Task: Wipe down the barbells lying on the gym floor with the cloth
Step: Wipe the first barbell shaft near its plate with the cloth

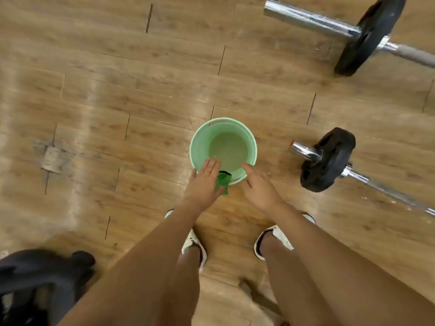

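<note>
Cloth held over the bucket, barbells not yet wiped.
The left hand (204, 182) appears to pinch the cloth (223, 182) between thumb and straight fingers, right at the 6 o'clock rim of the pale green bucket (195, 147). The right hand (258, 184) hovers beside it, fingers spread, holding nothing. This looks like the wetting step. It is best to dip the cloth and wring it with both hands over the water, so little drips onto the wooden floor (117, 90). The cloth is small, dark green and crumpled; I cannot tell whether it is wet. The near barbell (327, 161) lies at 3 o'clock of the bucket and the far barbell (369, 34) at 1 o'clock. Both have chrome sleeves and black plates.
</note>
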Demonstrator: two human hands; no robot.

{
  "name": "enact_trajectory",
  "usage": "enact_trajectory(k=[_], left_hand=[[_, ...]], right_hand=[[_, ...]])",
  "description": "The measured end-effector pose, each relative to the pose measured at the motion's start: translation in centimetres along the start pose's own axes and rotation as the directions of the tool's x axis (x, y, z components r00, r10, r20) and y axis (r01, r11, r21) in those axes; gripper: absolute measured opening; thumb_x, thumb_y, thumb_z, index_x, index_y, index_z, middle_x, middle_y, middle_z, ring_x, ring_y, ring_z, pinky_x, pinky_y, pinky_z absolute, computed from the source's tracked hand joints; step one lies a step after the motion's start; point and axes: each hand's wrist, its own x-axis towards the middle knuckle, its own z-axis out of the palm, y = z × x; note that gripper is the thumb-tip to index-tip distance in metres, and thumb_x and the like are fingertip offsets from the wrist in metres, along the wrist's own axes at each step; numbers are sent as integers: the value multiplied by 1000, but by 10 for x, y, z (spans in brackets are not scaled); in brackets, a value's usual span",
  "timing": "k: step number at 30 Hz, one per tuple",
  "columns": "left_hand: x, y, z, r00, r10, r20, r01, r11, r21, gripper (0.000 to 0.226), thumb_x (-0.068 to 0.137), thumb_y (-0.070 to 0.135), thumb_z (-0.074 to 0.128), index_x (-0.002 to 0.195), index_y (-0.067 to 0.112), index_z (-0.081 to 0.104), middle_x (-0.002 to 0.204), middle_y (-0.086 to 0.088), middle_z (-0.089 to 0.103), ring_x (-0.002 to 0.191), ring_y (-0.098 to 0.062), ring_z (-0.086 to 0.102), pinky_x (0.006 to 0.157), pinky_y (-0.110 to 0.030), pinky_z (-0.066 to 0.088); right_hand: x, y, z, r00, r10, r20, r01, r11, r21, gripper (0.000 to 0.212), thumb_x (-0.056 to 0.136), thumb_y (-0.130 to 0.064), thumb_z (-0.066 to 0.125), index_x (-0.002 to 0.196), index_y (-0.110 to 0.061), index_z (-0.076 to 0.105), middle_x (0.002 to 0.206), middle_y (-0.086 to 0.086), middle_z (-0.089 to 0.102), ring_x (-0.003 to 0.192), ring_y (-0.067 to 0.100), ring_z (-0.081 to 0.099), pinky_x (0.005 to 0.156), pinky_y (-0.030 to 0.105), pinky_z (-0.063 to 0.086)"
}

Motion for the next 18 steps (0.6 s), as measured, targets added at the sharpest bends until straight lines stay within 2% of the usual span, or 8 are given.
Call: enact_trajectory(k=[5,9,12,15,18], left_hand=[[16,-7,27,998,-59,28,57,996,72,84,98,48,54,161,17,7,169,2,4,155,-16,-2,122,-49,9],[26,-20,52,998,-7,65,-8,974,225,73,102,48,47,160,25,10,168,4,9,155,-16,-1,123,-49,3],[26,-33,64,998,62,12,-62,960,273,60,106,36,43,160,27,17,166,8,20,155,-16,5,123,-48,2],[23,-43,71,980,180,-81,-153,951,270,62,100,6,45,157,24,29,161,6,34,153,-19,19,123,-50,9],[18,-48,75,945,266,-191,-210,940,270,68,86,-7,56,148,21,48,149,2,52,144,-24,40,118,-56,29]], right_hand=[[22,9,3,999,22,37,-21,999,-30,56,102,-9,42,156,-8,28,160,12,32,149,26,23,119,30,16],[33,19,12,999,23,23,-22,998,-62,56,101,-12,42,156,-9,30,158,11,35,148,27,25,121,34,19],[34,25,16,1000,24,1,-24,997,-78,56,101,-12,42,156,-10,31,158,10,36,148,26,25,122,37,20],[32,37,20,999,-2,-47,-1,997,-72,55,100,-13,42,154,-12,34,157,7,39,147,24,27,122,41,23],[31,52,20,993,-66,-99,62,997,-48,59,95,-22,37,153,-15,37,154,3,43,145,22,32,119,43,28]])
